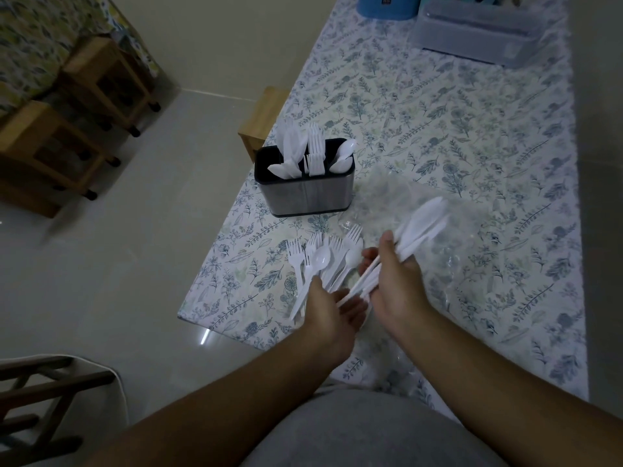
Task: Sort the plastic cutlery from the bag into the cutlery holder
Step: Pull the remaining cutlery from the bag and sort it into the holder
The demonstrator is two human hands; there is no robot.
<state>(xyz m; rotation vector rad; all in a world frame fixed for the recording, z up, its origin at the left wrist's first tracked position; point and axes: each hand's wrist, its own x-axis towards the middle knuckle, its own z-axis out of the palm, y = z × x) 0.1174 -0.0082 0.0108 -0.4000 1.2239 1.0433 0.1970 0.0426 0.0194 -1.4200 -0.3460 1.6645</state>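
While right hand [392, 278] grips knives [421, 227], forks [323, 261] under left hand [332, 310].

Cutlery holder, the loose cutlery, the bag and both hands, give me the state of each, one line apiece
cutlery holder: upright, partly filled with white cutlery
pile of forks and spoons: loose on the table, unsorted
bunch of knives: gripped in right hand
plastic bag: crumpled flat on table
left hand: fingers relaxed, at the pile's handles
right hand: holds the knives

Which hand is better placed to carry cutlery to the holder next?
Right, probably. The right hand already grips a bunch of knives lifted off the table, while the left hand only touches the pile of forks and spoons. The cutlery holder stands ahead.
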